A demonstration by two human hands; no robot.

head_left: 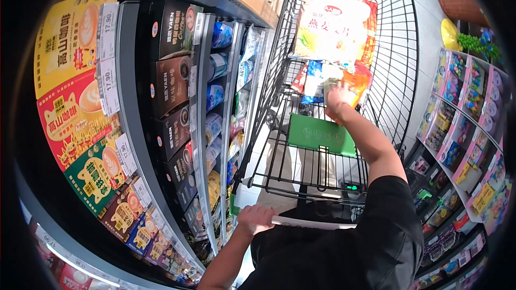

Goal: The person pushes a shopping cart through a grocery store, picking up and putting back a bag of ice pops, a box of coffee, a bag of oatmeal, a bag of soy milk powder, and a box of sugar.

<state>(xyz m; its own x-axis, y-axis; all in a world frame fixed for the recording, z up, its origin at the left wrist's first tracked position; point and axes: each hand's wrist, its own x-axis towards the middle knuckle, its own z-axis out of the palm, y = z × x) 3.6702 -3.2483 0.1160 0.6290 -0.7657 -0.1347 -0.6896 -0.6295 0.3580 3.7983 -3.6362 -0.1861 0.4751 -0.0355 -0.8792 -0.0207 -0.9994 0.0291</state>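
Note:
My left hand (256, 219) is closed around the shopping cart's handle (309, 222). Inside the cart (399, 70), my right hand (341, 96) reaches down among bagged goods, its fingers curled and partly hidden. It touches the packages between a blue-and-white packet (313, 87) and a shiny orange packet (362, 81); what it grips I cannot make out. Beyond it lies a large white-and-red bag (334, 24) with Chinese print, washed out by glare. A green plastic panel (321, 134) sits on the cart's near part, below my right forearm.
Close on the left, a shelf holds coffee boxes (70, 37), dark boxes (173, 87) and blue packets (216, 95), with price tags (109, 83) along its edges. To the right stands a rack of small colourful goods (462, 121). A brown rounded object (465, 6) is at upper right.

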